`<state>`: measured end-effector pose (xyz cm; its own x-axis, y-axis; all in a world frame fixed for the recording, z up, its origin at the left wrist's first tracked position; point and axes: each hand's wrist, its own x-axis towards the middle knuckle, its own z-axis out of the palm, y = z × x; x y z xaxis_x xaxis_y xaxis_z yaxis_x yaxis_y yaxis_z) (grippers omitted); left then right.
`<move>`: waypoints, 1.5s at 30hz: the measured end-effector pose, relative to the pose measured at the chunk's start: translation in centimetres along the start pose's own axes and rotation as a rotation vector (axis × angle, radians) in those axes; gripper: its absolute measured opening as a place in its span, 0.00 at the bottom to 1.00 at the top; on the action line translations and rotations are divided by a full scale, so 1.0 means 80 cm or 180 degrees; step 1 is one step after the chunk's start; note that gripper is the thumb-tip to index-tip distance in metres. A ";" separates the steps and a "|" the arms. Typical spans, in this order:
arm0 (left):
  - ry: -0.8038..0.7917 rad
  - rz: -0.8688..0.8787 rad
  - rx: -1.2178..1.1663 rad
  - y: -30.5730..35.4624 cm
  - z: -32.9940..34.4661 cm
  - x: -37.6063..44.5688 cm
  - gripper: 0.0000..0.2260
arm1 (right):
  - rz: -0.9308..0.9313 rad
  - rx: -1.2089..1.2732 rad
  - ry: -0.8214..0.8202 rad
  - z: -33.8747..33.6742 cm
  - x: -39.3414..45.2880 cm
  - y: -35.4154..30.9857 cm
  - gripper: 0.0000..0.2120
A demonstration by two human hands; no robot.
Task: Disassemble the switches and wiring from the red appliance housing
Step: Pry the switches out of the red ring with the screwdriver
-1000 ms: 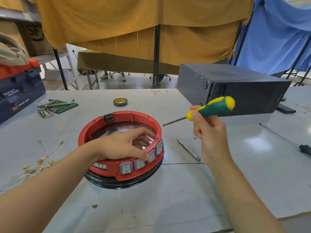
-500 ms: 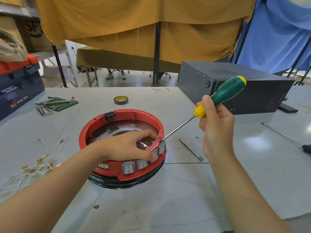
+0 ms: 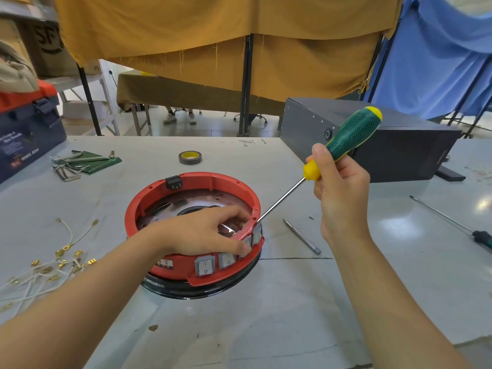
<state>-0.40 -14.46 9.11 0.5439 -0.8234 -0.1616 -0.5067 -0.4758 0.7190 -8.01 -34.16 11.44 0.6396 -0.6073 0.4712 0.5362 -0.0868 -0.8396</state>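
The round red appliance housing (image 3: 213, 179) sits on a black base ring in the middle of the grey table (image 3: 266, 315). Several grey rocker switches (image 3: 204, 265) line its front wall. My left hand (image 3: 205, 233) grips the housing's near right rim, thumb outside on a switch and fingers curled inside. My right hand (image 3: 339, 187) holds a green and yellow screwdriver (image 3: 351, 137); its shaft slants down to the left and the tip touches the rim beside the rightmost switch. Removed white wires with brass terminals (image 3: 53, 262) lie to the left.
A dark metal box (image 3: 394, 145) stands at the back right. A loose bit (image 3: 302, 237) and a second screwdriver (image 3: 452, 225) lie to the right. Tape roll (image 3: 189, 157) and hex keys (image 3: 80, 161) lie behind; a blue toolbox (image 3: 24, 139) stands at the far left.
My right hand swung the screwdriver from level in the air down to the housing, so its tip now rests at the right rim. My left hand stayed on the rim.
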 end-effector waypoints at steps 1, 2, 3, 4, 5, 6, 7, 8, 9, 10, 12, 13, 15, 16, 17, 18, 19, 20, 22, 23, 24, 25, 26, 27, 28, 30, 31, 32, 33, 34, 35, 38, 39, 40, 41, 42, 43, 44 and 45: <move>-0.0009 0.0006 0.0004 0.000 0.000 0.000 0.18 | 0.0007 -0.0011 -0.0015 0.001 0.000 0.000 0.12; -0.0007 0.0010 0.0013 0.000 0.001 0.000 0.19 | 0.0009 -0.0007 -0.0023 0.002 0.000 0.000 0.12; 0.0005 0.0011 0.0015 0.000 0.001 0.001 0.20 | 0.0008 0.0014 -0.0024 0.003 0.000 0.000 0.11; 0.0027 0.0023 -0.0002 0.000 0.002 0.002 0.21 | 0.0008 0.0042 -0.0015 0.003 0.001 -0.001 0.11; 0.0050 0.0045 -0.0033 0.000 0.003 0.002 0.21 | 0.0010 0.0064 -0.0003 0.004 0.001 -0.001 0.12; 0.0064 0.0066 -0.0060 -0.001 0.004 0.002 0.21 | 0.0015 0.0069 0.0006 0.003 0.002 -0.002 0.12; 0.0065 0.0075 -0.0072 -0.001 0.004 0.002 0.22 | 0.0015 0.0063 0.0010 0.003 0.002 -0.003 0.13; 0.0060 0.0079 -0.0076 -0.001 0.004 0.002 0.22 | 0.0010 0.0059 0.0009 0.003 0.002 -0.003 0.12; 0.0053 0.0081 -0.0081 -0.002 0.004 0.002 0.23 | -0.0001 0.0062 0.0007 0.002 0.002 -0.004 0.12; 0.0047 0.0081 -0.0088 -0.002 0.004 0.003 0.23 | -0.0014 0.0073 0.0007 0.000 0.002 -0.005 0.12; 0.0049 0.0085 -0.0093 -0.003 0.004 0.003 0.24 | -0.0047 0.0099 0.0004 -0.001 0.002 -0.005 0.13; 0.0058 0.0087 -0.0085 -0.003 0.004 0.003 0.24 | -0.0057 0.0086 0.0000 -0.001 0.002 -0.005 0.13; 0.0074 0.0094 -0.0070 -0.003 0.004 0.003 0.24 | -0.0075 -0.0001 -0.0013 -0.001 0.002 -0.004 0.12; 0.0078 0.0102 -0.0069 -0.003 0.004 0.003 0.24 | -0.0079 -0.0030 -0.0023 0.000 0.002 -0.003 0.12; 0.0082 0.0110 -0.0069 -0.003 0.004 0.003 0.24 | -0.0076 -0.0044 -0.0038 0.001 0.001 -0.001 0.11; 0.0088 0.0113 -0.0070 -0.003 0.004 0.003 0.24 | -0.0072 -0.0055 -0.0054 0.001 0.001 0.000 0.11; 0.0090 0.0109 -0.0081 -0.003 0.004 0.004 0.24 | -0.0070 -0.0065 -0.0073 0.002 0.001 0.001 0.11; 0.0091 0.0105 -0.0104 -0.004 0.004 0.004 0.24 | -0.0073 -0.0073 -0.0091 0.003 0.001 0.002 0.11; 0.0116 0.0118 -0.0168 -0.005 0.005 0.005 0.22 | -0.0099 -0.0101 -0.0119 0.004 0.003 0.003 0.10; 0.0142 0.0131 -0.0208 -0.006 0.005 0.005 0.22 | -0.0117 -0.0137 -0.0128 0.005 0.004 0.003 0.10; 0.0169 0.0148 -0.0242 -0.006 0.005 0.005 0.21 | -0.0143 -0.0200 -0.0136 0.007 0.005 0.003 0.10; 0.0188 0.0162 -0.0254 -0.006 0.005 0.005 0.21 | -0.0176 -0.0292 -0.0152 0.008 0.007 0.003 0.10; 0.0198 0.0172 -0.0251 -0.006 0.005 0.005 0.21 | -0.0205 -0.0408 -0.0181 0.011 0.009 0.003 0.10; 0.0203 0.0182 -0.0252 -0.006 0.005 0.005 0.21 | -0.0227 -0.0534 -0.0227 0.014 0.011 0.003 0.11; 0.0206 0.0191 -0.0266 -0.006 0.005 0.005 0.21 | -0.0244 -0.0645 -0.0287 0.018 0.013 0.003 0.11; 0.0221 0.0197 -0.0296 -0.007 0.005 0.005 0.20 | -0.0281 -0.0704 -0.0470 0.027 0.016 0.001 0.10; 0.0229 0.0193 -0.0291 -0.008 0.005 0.005 0.20 | -0.0296 -0.0628 -0.0613 0.033 0.016 -0.001 0.08; 0.0229 0.0189 -0.0273 -0.008 0.004 0.005 0.19 | -0.0296 -0.0518 -0.0773 0.039 0.016 -0.002 0.07; 0.0222 0.0189 -0.0254 -0.008 0.004 0.005 0.19 | -0.0292 -0.0431 -0.0913 0.045 0.016 -0.002 0.05; 0.0215 0.0194 -0.0238 -0.008 0.004 0.005 0.19 | -0.0295 -0.0389 -0.1010 0.050 0.016 -0.003 0.04; 0.0216 0.0204 -0.0227 -0.008 0.004 0.006 0.19 | -0.0297 -0.0369 -0.1070 0.055 0.015 -0.003 0.04; 0.0226 0.0235 -0.0216 -0.008 0.004 0.006 0.18 | -0.0211 -0.0215 -0.1110 0.063 0.014 -0.001 0.04; 0.0221 0.0239 -0.0218 -0.008 0.004 0.006 0.18 | -0.0153 -0.0127 -0.1095 0.063 0.014 0.000 0.04; 0.0212 0.0243 -0.0224 -0.008 0.004 0.006 0.19 | -0.0090 -0.0032 -0.1059 0.063 0.013 0.001 0.03; 0.0206 0.0247 -0.0233 -0.009 0.004 0.006 0.19 | -0.0026 0.0075 -0.1006 0.063 0.013 0.003 0.03; 0.0205 0.0249 -0.0243 -0.009 0.004 0.006 0.20 | 0.0035 0.0196 -0.0944 0.063 0.013 0.004 0.03; 0.0206 0.0251 -0.0249 -0.008 0.004 0.006 0.21 | 0.0085 0.0325 -0.0876 0.062 0.012 0.005 0.03; 0.0209 0.0252 -0.0257 -0.008 0.004 0.006 0.22 | 0.0113 0.0444 -0.0813 0.061 0.012 0.005 0.03; 0.0211 0.0253 -0.0270 -0.008 0.004 0.006 0.23 | 0.0117 0.0524 -0.0764 0.061 0.012 0.005 0.03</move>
<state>-0.05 -14.68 8.35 0.5487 -0.8339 -0.0588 -0.4931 -0.3796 0.7828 -4.46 -30.95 12.88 0.7617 -0.4019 0.5083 0.5799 0.0731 -0.8114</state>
